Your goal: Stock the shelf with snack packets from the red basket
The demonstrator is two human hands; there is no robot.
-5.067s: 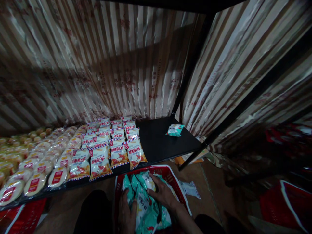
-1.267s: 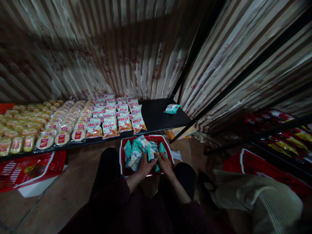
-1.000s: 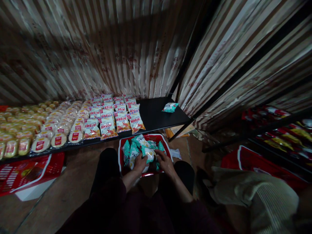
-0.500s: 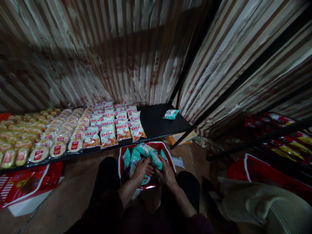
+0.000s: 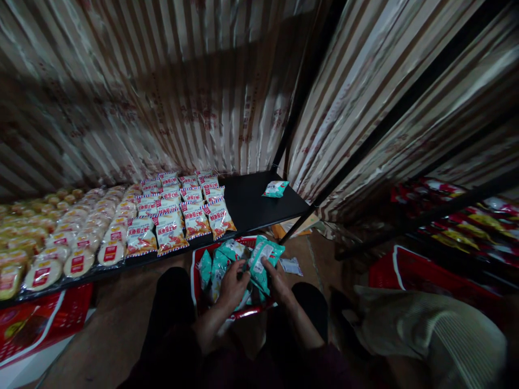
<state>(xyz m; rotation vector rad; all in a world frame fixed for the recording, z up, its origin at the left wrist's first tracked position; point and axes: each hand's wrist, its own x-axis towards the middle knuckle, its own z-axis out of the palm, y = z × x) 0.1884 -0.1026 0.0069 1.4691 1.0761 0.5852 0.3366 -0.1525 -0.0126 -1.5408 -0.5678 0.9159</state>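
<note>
Teal packet (image 5: 264,254): lifted just above the red basket (image 5: 193,278), tilted, white patch on its front; print too small to read.
Right hand (image 5: 279,281): over the basket's right half, fingers closed on the teal packet's lower edge.
Left hand (image 5: 232,282): over the basket's middle, fingers bent on the packet pile (image 5: 211,267) inside; can't tell if they grip anything.
Packet pile: same teal-and-white packs, fills the basket, partly hidden by both hands.
Shelf (image 5: 247,202): black, low, just behind the basket.
Lone packet (image 5: 275,188): teal, on the shelf behind and right of the basket.
Orange packets (image 5: 194,216): rows on the shelf behind and left of the basket; red labels with white characters, too blurred to read.
Round cakes (image 5: 77,254): clear wraps with red labels, further left of the basket; unreadable, rows cut off by the frame edge.
Floor packet (image 5: 291,265): pale, just right of the basket.
Second basket (image 5: 399,270): red, well right of the basket, mostly in dark.
</note>
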